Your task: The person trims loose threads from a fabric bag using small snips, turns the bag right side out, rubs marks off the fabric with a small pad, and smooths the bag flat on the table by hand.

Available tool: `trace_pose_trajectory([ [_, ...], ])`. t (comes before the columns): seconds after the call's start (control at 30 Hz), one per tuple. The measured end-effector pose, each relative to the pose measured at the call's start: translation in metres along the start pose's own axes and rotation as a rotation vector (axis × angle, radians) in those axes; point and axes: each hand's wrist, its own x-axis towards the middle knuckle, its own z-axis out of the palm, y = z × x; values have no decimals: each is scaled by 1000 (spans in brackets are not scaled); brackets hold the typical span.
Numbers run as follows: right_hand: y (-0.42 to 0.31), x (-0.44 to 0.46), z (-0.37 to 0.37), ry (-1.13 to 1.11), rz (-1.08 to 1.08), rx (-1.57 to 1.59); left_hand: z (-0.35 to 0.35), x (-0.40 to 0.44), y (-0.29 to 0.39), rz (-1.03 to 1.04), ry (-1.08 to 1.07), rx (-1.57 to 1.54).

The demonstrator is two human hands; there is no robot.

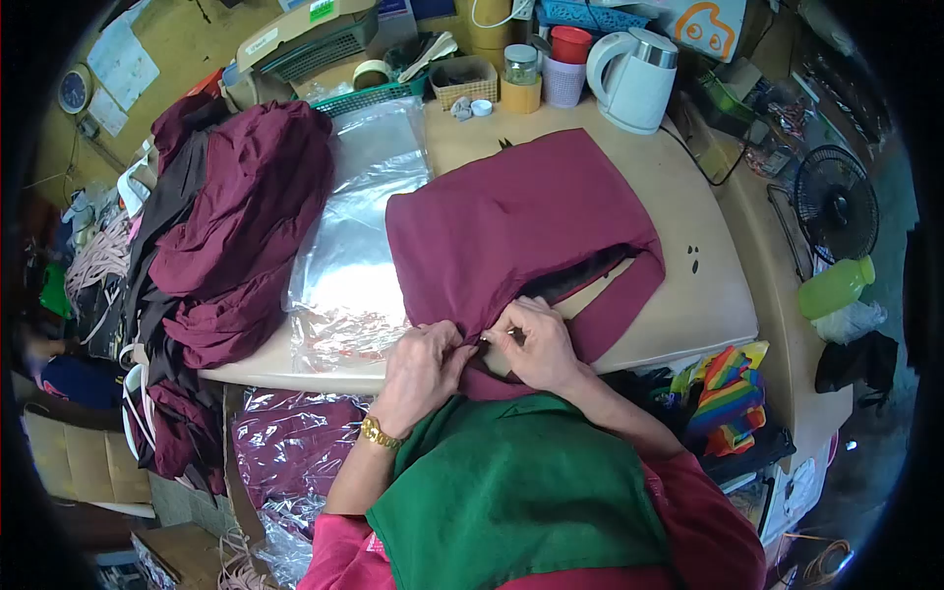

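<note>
A maroon cloth bag [521,216] lies flat in the middle of a beige tabletop [698,305], directly in front of a seated or standing person, with its opening turned toward them. Dark lining [575,278] shows inside the opening, and a wide maroon strap [621,307] curves from the bag's right corner down toward the person. The left hand [425,362] and right hand [536,339] meet at the near edge of the bag. Each has its grip closed on the fabric, thumb and fingers pinching it, the fingertips just beside each other. A tiny shiny spot shows between them, too small to identify. A gold watch [380,433] circles the left wrist; a green apron [526,492] covers a pink garment [703,511].

To the left of the bag, clear plastic sleeves [356,246] lie flat, and beyond them is a large heap of maroon fabric [246,216]. Along the far edge stand a woven basket [464,84], a glass jar [521,65], a lilac cup [563,84] and a white kettle [629,88]. To the right are a black fan [836,202] and a green bottle [834,289]. Below the near edge, plastic-wrapped maroon fabric [295,438] sits at left and rainbow-striped cloth [730,403] at right.
</note>
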Motion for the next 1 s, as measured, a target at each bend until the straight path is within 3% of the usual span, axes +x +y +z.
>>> trace_pose_trajectory([
  [0.17,30,9,-46,262,81,-174,-16,-10,-12,-11,54,36],
  [0.23,42,11,-77,407,-37,-476,-30,-15,-15,-96,16,85],
  [0.3,46,7,-98,560,17,-589,-41,-19,-19,-133,66,98],
  [0.33,46,5,-107,560,18,-593,-45,-19,-25,-89,141,174],
  [0.37,45,3,-114,580,28,-643,-54,-18,-23,-203,67,68],
  [0.4,45,1,-118,601,37,-692,-55,-17,-25,-170,89,121],
  [0.57,54,-11,-107,490,107,-650,-41,-7,-45,-117,173,259],
  [0.63,44,-16,-96,490,92,-644,-36,-1,-21,59,425,234],
  [0.67,29,-24,-92,324,38,-521,-34,-7,-11,51,261,96],
  [0.7,16,-32,-86,156,-14,-392,-31,-10,-5,180,130,100],
  [0.77,-6,-32,-60,43,-107,-478,-24,-7,8,383,26,253],
  [0.8,-11,-31,-52,-57,-199,-569,-19,-6,0,378,28,256],
  [0.9,29,-32,-47,-62,-203,-403,-5,-5,-36,417,10,353],
  [1.0,25,-13,-62,-28,-93,-351,-10,-3,-49,220,27,138],
])
